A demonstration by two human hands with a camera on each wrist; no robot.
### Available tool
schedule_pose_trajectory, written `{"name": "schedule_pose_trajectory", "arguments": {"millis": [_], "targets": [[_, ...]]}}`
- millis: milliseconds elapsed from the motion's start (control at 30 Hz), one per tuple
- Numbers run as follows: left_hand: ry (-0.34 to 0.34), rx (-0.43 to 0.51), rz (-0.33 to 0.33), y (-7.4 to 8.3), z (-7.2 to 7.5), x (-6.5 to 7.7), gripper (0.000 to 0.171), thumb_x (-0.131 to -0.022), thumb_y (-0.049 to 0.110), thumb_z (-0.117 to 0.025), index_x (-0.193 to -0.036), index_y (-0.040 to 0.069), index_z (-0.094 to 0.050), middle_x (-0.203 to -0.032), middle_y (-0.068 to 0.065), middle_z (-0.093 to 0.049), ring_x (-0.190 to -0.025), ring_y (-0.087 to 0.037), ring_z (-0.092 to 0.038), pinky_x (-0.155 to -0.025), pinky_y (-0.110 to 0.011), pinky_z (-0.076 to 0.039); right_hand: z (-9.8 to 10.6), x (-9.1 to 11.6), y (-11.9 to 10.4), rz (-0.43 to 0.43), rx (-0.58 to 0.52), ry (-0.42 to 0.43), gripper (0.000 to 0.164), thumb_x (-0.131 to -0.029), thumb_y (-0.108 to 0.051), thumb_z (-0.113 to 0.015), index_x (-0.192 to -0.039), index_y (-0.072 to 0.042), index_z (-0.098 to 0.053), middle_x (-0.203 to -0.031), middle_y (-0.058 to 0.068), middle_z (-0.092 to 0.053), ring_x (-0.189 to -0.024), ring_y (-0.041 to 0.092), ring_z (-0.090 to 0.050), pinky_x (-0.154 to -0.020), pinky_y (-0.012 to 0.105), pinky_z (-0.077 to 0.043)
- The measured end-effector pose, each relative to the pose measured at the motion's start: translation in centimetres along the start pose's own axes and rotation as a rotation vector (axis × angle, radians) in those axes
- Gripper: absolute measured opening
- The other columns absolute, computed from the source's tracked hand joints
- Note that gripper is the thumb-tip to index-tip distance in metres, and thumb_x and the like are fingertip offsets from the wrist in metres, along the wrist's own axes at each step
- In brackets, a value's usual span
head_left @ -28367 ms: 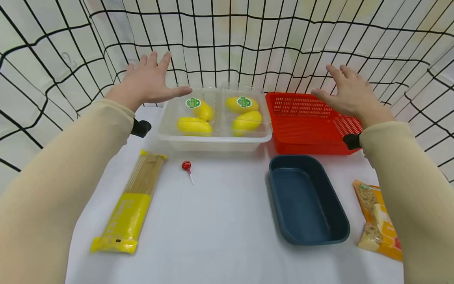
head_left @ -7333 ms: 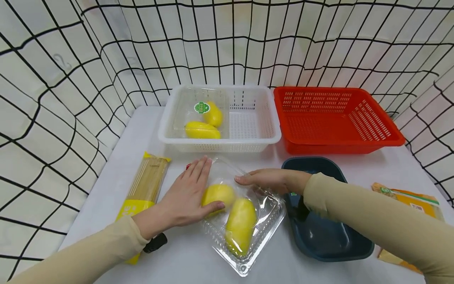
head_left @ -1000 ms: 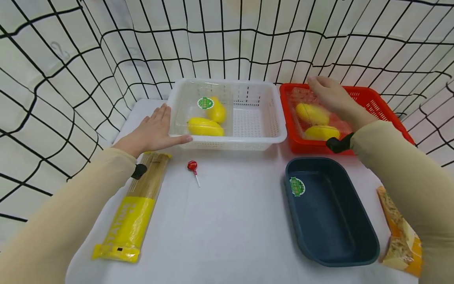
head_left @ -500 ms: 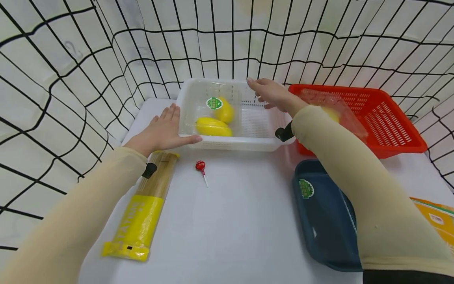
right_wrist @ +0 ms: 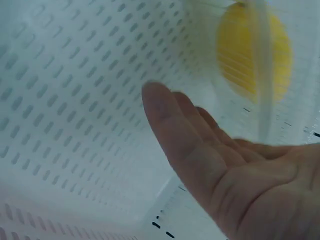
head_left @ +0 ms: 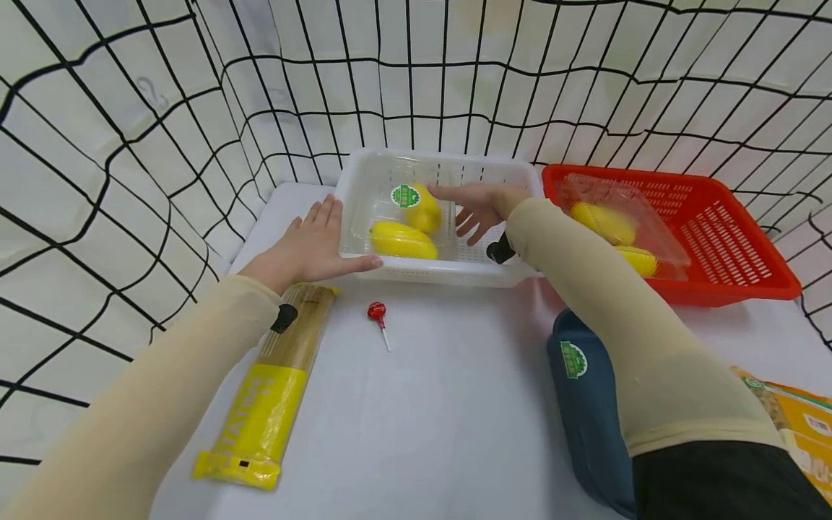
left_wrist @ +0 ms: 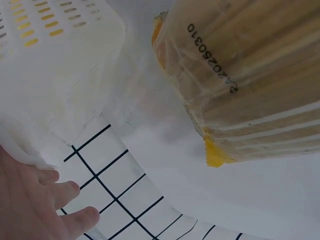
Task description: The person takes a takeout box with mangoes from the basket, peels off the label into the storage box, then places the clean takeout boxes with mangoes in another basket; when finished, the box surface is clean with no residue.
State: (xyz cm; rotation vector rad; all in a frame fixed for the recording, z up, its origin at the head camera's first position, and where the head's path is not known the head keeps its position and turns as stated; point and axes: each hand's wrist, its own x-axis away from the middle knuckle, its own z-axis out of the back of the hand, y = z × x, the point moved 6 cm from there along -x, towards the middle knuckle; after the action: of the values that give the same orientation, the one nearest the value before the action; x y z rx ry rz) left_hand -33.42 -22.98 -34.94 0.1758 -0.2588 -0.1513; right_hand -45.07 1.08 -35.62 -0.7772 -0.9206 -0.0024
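In the head view my left hand (head_left: 312, 245) lies flat with spread fingers at the left rim of the white basket (head_left: 448, 271). My right hand (head_left: 481, 206) reaches into that basket's right half, its fingers loosely extended and its thumb over the side of a clear plastic box (head_left: 385, 172). Two yellow mango-like fruits (head_left: 403, 240) are in this box, which bears a green round sticker (head_left: 406, 196). The right wrist view has my fingers (right_wrist: 185, 135) beside the box, with a yellow fruit (right_wrist: 240, 55) behind the plastic. A second clear box (head_left: 659, 230) with yellow fruits leans in the red basket (head_left: 728, 292).
A yellow noodle packet (head_left: 260, 404) lies at left, near a red lollipop (head_left: 377, 312). A dark blue tray (head_left: 588, 419) carrying a green sticker (head_left: 573, 360) sits partly under my right forearm. An orange bag (head_left: 809, 433) lies far right. Black wire mesh (head_left: 442, 65) surrounds the table.
Earlier, one fruit box went from the white basket to the table, then the red basket. My right hand has left it and moved left into the white basket. A sticker appeared on the tray.
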Motion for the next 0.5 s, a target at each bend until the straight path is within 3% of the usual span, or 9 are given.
{"name": "schedule_pose_trajectory", "arguments": {"millis": [233,500], "targets": [[-0.006,-0.006,0.0,0.3,-0.2,0.0,0.129,-0.085,0.083,-0.047,-0.16,-0.005,0.01,-0.17,-0.025,0.01,-0.158,-0.047,0.002,-0.124,-0.068,-0.009,-0.7,-1.1,0.7,0.004,-0.031,-0.072,0.098,-0.092,-0.073,-0.052,-0.165,-0.027,-0.006,-0.168,0.018,-0.023,-0.145,0.04,-0.042,-0.11,0.054,-0.049],[-0.011,-0.022,-0.001,0.0,-0.1,0.0,0.131,-0.084,0.086,-0.045,-0.16,-0.007,0.009,-0.17,-0.026,0.01,-0.158,-0.047,0.001,-0.124,-0.068,-0.01,-0.8,0.5,-1.4,0.155,-0.112,-0.141,0.084,-0.101,-0.066,-0.038,-0.165,-0.03,0.001,-0.173,0.013,-0.007,-0.151,0.047,-0.031,-0.117,0.058,-0.04]]}}
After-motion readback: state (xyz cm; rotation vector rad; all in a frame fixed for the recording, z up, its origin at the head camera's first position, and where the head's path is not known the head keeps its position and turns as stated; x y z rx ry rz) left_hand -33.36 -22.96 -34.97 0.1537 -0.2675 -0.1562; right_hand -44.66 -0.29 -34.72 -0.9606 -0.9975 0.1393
